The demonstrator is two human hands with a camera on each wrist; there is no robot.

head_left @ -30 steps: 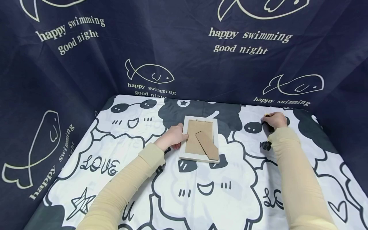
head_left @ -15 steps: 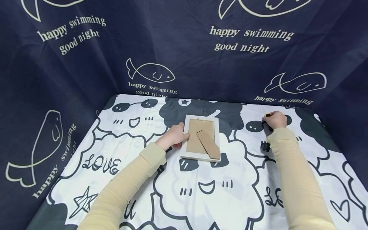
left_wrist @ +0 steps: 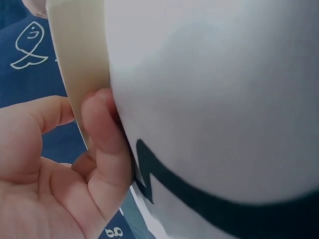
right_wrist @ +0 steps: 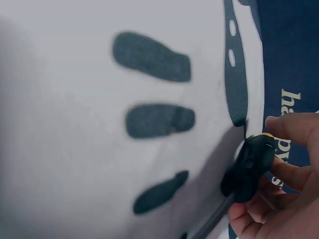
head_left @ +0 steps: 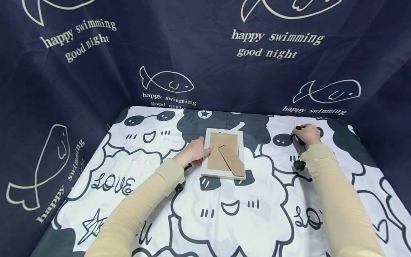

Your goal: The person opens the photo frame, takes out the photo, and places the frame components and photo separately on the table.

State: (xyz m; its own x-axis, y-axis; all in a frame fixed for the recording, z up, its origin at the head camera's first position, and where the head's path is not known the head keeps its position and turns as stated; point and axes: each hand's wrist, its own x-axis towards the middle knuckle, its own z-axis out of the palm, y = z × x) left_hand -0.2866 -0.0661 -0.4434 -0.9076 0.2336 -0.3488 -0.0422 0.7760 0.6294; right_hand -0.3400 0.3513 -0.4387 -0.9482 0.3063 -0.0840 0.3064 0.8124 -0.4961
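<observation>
A white photo frame (head_left: 212, 162) lies face down on the cloth, its brown backing and fold-out stand (head_left: 232, 160) showing. My left hand (head_left: 192, 151) holds its left edge, with the thumb over the border and the fingers against the side. In the left wrist view, those fingers (left_wrist: 102, 119) are at the frame's pale edge (left_wrist: 82, 55). Farther right, my right hand (head_left: 307, 134) pinches a black tool (right_wrist: 249, 164) with a bit of yellow and a thin grey rod (right_wrist: 214, 219). A dark rounded part (head_left: 299, 165) shows beside the right sleeve. I cannot tell the tool's kind.
A white cloth (head_left: 231, 228) with black cartoon faces and lettering covers the tabletop. Dark blue curtains (head_left: 212, 82) with fish drawings rise behind it and at both sides.
The dark rounded part beside the right sleeve has turned and shifted slightly, and the right forearm has swung a little to the right. The left hand and photo frame stay in place.
</observation>
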